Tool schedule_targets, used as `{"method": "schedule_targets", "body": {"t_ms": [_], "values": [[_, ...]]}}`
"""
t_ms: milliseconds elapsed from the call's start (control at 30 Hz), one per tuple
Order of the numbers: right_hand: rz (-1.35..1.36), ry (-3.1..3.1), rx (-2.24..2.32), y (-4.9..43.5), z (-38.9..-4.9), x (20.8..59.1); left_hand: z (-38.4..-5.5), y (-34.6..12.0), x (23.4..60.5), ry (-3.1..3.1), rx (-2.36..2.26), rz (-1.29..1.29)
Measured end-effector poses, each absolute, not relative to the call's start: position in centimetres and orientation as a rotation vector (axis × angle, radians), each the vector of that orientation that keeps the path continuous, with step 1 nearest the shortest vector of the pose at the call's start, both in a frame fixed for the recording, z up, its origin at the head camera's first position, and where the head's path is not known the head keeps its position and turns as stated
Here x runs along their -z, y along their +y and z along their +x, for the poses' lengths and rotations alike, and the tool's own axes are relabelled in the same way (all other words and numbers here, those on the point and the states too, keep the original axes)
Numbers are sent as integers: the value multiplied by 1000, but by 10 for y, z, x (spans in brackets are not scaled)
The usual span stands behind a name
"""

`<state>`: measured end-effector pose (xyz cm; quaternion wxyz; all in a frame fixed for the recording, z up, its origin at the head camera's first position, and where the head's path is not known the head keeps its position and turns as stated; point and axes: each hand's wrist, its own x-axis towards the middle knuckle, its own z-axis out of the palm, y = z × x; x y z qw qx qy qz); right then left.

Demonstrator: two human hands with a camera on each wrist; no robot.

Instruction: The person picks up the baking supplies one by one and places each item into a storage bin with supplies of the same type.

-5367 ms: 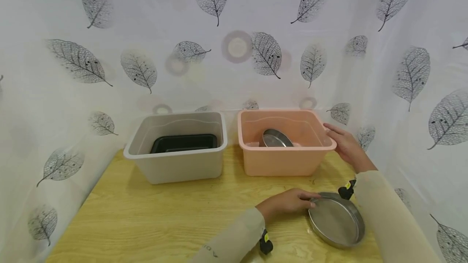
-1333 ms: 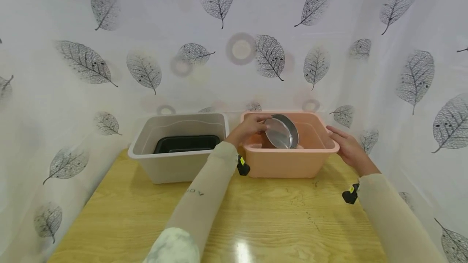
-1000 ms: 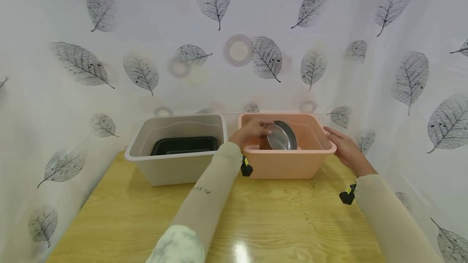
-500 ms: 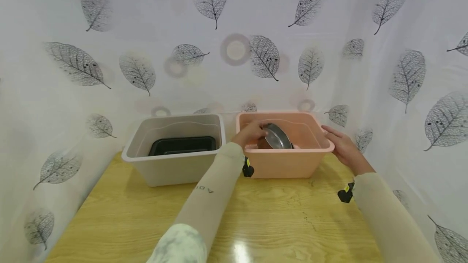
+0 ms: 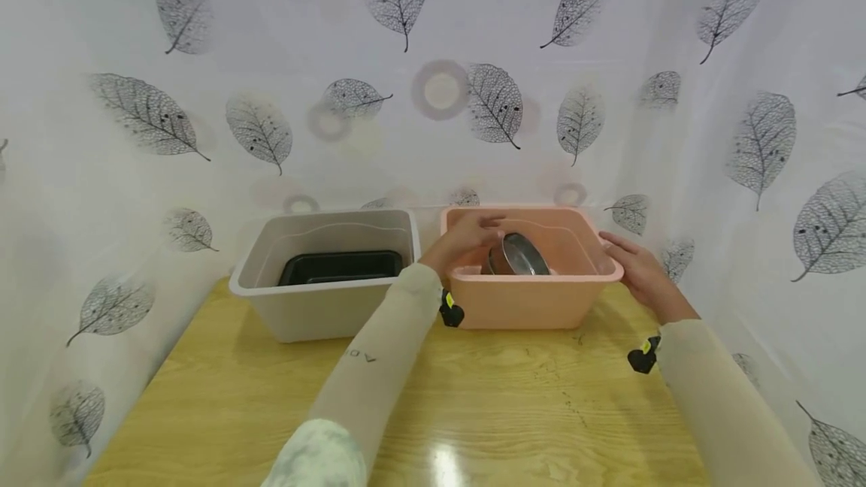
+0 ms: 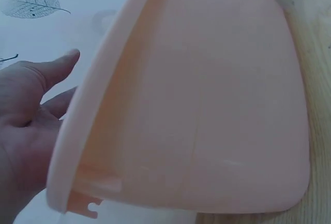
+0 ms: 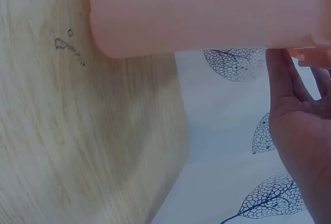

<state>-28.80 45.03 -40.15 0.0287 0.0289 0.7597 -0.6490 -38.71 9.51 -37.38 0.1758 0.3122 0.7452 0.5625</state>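
A pink plastic bin [image 5: 521, 305] stands at the back right of the table. Inside it a round metal cake pan [image 5: 524, 254] leans at a tilt, and a second metal edge shows at its left. My left hand [image 5: 467, 237] reaches over the bin's left side, fingers extended beside the pan and gripping nothing. The left wrist view shows that thumb raised and the hand partly hidden behind the bin's rim [image 6: 98, 94]. At the right end of the bin, my right hand [image 5: 639, 270] touches the rim with straight fingers, also seen as the right hand [image 7: 302, 125] from its wrist.
A grey bin [image 5: 331, 314] stands left of the pink one, with a black rectangular pan [image 5: 341, 265] inside. Both bins sit on a wooden table [image 5: 473, 397]. A white curtain with leaf prints [image 5: 433, 141] hangs behind and at both sides.
The left hand carried a round metal pan from the table's right front into the pink bin, then let it go and drew slightly left. The right hand has stayed at the rim.
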Motion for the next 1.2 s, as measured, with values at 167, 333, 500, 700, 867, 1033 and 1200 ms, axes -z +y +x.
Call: {"method": "schedule_targets", "body": {"t_ms": [167,333,500,700,867,1033,1200], "values": [[116,2563,1718,453,-289,395,-381,90,368,2023,-1655,930],[122,2705,1500,453,-287,388,-372,81,361,2034,-1633,1039],[167,2814,1387,445,-279,380,-358,70,357,2047,-1604,1143],[145,3109,1100,417,-263,371,-321,37,356,2203,-1632,1065],[61,3315,1047,388,-250,364,-292,7,366,2481,-1670,1011],[-121,3496,935,357,-236,362,-269,-14,378,2894,-1517,1002],[-323,3625,863,325,-228,372,-248,-28,391,3282,-1260,1051]]}}
